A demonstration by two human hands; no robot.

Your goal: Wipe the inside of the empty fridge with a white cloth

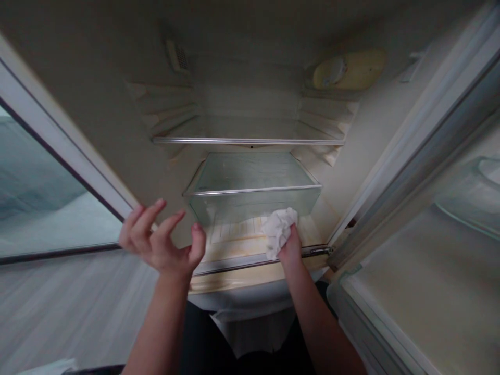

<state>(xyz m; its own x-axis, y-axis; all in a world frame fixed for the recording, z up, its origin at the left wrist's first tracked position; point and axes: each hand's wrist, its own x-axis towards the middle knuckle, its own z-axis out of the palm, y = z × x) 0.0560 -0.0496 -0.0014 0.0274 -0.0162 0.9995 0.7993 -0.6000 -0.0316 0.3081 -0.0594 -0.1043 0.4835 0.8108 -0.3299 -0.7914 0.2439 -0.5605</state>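
A crumpled white cloth or paper wad (278, 233) is gripped in my right hand (291, 246), low at the front of an open fridge (250, 284). It is in front of a clear drawer (253, 203), over the stained fridge floor (230, 240). My left hand (162, 237) is raised near the fridge's left front edge, its fingers spread and curved, with nothing in them. Whether its fingertips touch that edge I cannot tell.
Above the drawer runs a glass shelf with a metal front trim (250, 141). A yellowed lamp cover (349, 70) sits on the upper right wall. The open door (437, 271), with a clear bin (474, 192), stands at the right. Grey wood-look flooring (78, 307) lies at the left.
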